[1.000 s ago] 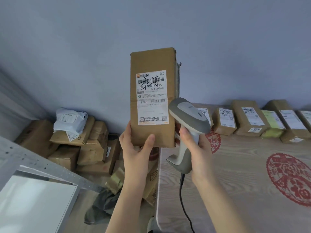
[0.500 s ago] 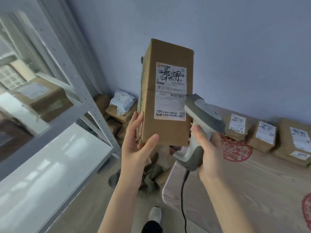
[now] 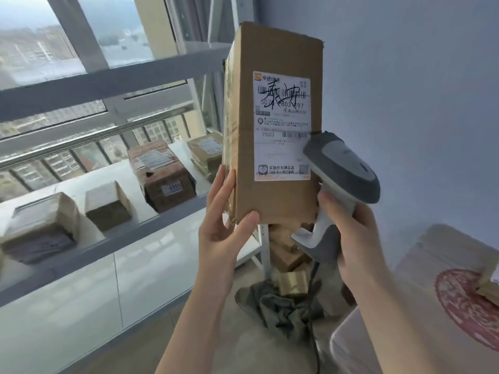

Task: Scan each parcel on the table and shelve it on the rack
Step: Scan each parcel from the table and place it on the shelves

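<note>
The view has swung away from the table [image 3: 432, 268] toward the rack [image 3: 116, 82], so the scan is probably done and shelving comes next. The left hand [image 3: 224, 225] grips the parcel [image 3: 278, 55] upright in the air by its lower corner, near the shelved boxes [image 3: 162, 174]. The right hand [image 3: 351, 238] is wrapped round the scanner [image 3: 343, 168], whose head sits close to the label, perhaps touching it.

Wall [image 3: 410, 76]: plain blue-grey, on my right.
Window [image 3: 121, 31]: grey-framed, on my left; hazy daylight, city beyond.
Rail [image 3: 67, 143]: metal, across the glass.
Floor [image 3: 237, 352]: beige, below me.
</note>
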